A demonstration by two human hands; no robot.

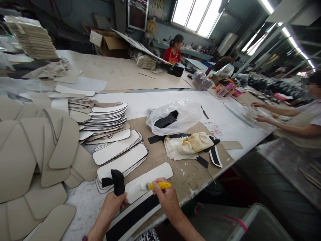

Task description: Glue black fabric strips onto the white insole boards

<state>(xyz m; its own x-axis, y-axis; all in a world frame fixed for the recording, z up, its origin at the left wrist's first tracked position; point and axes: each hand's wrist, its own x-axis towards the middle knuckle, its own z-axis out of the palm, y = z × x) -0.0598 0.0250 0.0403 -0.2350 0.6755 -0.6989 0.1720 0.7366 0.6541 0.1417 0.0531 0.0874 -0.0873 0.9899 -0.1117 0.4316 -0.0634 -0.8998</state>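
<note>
My right hand (165,197) is closed round the yellow handle of a brush (160,185). The brush's pale bristles touch a white rounded panel (157,174) lying on brown board. My left hand (112,204) grips a folded black strip (118,182) at the panel's left end, with fingertips by the panel's edge. Just below the panel lies a white piece with a wide black band (137,216). Stacks of similar white panels (122,160) stand to the upper left of my hands. A stained cream container (200,141) with a round opening lies beyond, to the right.
Beige pieces (20,150) cover the table's left side. A clear plastic bag (185,117) with black material lies mid-table. One person in red (173,55) sits at the back; another person's hands (262,112) work at the right. The table edge (198,194) runs diagonally.
</note>
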